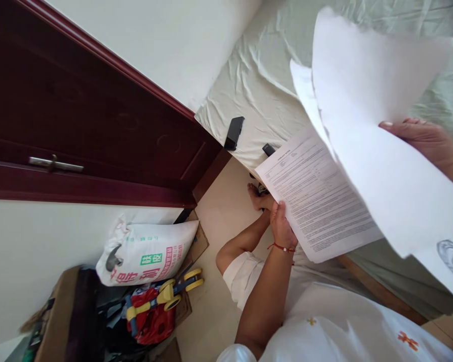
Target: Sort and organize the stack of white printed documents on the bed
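Observation:
My left hand (pixel 283 226), with a red string bracelet at the wrist, is closed on the edge of a stack of printed paper (pixel 317 196) filled with lines of small text. My right hand (pixel 430 141) pinches a large, curved white sheet (pixel 385 151) between thumb and fingers. That sheet has an uneven top edge and a round grey printed mark near its lower right end. It overlaps the right side of the printed paper and hides part of it. Both papers are held up over the edge of a bed.
A pale green bedsheet (pixel 264 85) covers the bed, with a black phone (pixel 234 133) and a small dark object (pixel 268 149) near its edge. A dark red door (pixel 98 100) stands at the left. Below it are a white sack (pixel 147 251) and a yellow ride-on toy (pixel 166 294).

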The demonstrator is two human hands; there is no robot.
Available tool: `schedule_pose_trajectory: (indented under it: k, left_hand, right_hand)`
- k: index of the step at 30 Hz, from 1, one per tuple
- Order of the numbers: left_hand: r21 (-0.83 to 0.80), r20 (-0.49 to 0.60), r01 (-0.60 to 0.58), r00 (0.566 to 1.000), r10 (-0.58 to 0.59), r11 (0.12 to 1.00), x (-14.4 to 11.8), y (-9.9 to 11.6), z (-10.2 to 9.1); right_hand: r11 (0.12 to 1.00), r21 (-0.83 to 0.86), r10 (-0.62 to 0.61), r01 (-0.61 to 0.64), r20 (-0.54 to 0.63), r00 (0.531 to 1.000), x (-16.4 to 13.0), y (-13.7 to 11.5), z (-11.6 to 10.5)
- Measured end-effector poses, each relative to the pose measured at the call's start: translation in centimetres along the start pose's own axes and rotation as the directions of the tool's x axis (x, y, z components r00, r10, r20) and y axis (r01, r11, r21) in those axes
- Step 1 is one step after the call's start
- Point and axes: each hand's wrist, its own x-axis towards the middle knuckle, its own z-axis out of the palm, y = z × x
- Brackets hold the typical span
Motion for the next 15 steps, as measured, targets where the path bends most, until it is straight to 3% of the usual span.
schedule_pose_trajectory:
  k: [4,8,15]
  left_hand:
    - [-0.009,0.014,0.010,1.000,-0.010,1.000,-0.11,0.28,0.00]
    - [-0.021,0.019,0.011,1.000,-0.010,1.000,-0.19,0.45,0.00]
    - [0.021,-0.042,-0.010,0.999,0.011,1.000,-0.07,0.14,0.27]
  right_hand:
    - [0.987,0.153,0.067,-0.056,-0.072,0.995,0.32,-0.27,-0.03]
    - [0.970,0.239,0.059,-0.042,-0.066,0.996,0.53,-0.25,-0.24]
    - [0.992,0.120,-0.023,0.030,-0.061,0.998,0.42,0.05,0.51]
